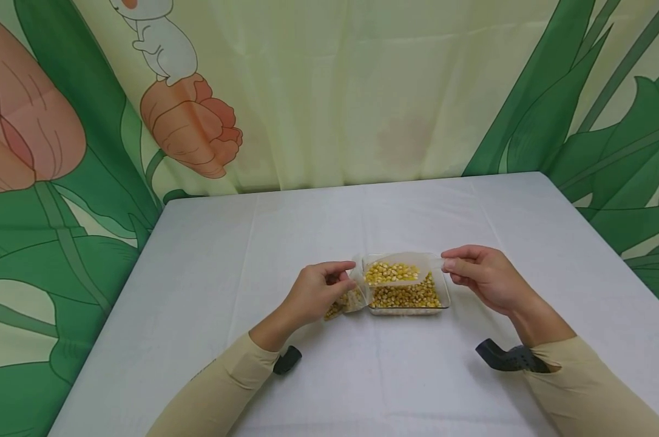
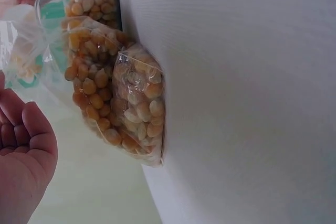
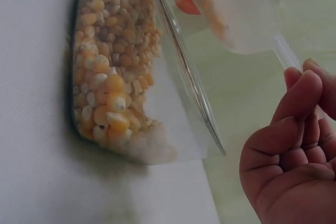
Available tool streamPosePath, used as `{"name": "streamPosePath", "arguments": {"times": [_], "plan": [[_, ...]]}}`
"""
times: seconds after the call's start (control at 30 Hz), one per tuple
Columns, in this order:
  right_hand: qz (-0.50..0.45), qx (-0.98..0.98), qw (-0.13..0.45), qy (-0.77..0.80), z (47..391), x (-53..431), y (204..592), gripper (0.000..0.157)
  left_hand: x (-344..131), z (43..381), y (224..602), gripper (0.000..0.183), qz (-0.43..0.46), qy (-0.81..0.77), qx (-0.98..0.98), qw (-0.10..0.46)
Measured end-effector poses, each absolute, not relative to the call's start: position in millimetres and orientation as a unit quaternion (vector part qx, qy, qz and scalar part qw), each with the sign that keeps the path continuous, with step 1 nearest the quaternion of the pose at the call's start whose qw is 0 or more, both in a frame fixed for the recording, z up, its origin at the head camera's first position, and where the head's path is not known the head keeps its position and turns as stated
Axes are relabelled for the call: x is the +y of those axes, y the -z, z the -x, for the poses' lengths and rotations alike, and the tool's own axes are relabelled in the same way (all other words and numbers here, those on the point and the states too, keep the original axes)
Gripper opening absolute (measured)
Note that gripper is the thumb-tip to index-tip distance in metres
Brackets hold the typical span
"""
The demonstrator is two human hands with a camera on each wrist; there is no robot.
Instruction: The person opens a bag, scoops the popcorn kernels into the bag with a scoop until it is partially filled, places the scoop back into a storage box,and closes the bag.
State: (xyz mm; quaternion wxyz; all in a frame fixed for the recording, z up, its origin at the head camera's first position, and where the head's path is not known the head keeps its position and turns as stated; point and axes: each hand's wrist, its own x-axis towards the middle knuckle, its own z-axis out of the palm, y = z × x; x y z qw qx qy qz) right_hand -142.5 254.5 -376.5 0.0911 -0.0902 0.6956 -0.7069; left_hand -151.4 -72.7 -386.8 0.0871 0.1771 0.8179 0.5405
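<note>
My right hand (image 1: 488, 279) pinches the short handle of a translucent white scoop (image 3: 247, 14) between thumb and forefinger. Yellow corn kernels (image 1: 392, 273) lie in the scoop, which is over a clear glass container (image 1: 445, 298). More corn fills much of that container. At its left side, a clear plastic bag (image 2: 105, 87) with corn in its bottom rests on the table. My left hand (image 1: 318, 294) holds the bag by its upper edge, thumb and forefinger spread at the mouth. The scoop's front end points at this mouth.
A white cloth covers the table (image 1: 209, 261). Behind it hangs a curtain (image 1: 329, 121) printed with flowers and leaves. Black wrist mounts (image 1: 506, 357) stick out beneath both forearms, low over the tabletop.
</note>
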Motion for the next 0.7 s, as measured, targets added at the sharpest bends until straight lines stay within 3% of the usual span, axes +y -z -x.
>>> {"name": "streamPosePath", "arguments": {"times": [0.13, 0.3, 0.7], "plan": [[0.079, 0.743, 0.089, 0.659, 145, 248, 373, 0.013, -72, 152, 387, 0.035, -0.177, -0.538, 0.819, 0.088], [0.07, 0.804, 0.087, 0.583, 148, 239, 365, 0.031, -72, 152, 387, 0.035, -0.178, -0.541, 0.817, 0.089], [0.088, 0.844, 0.067, 0.525, 149, 229, 348, 0.03, -73, 152, 387, 0.034, -0.174, -0.534, 0.823, 0.086]]}}
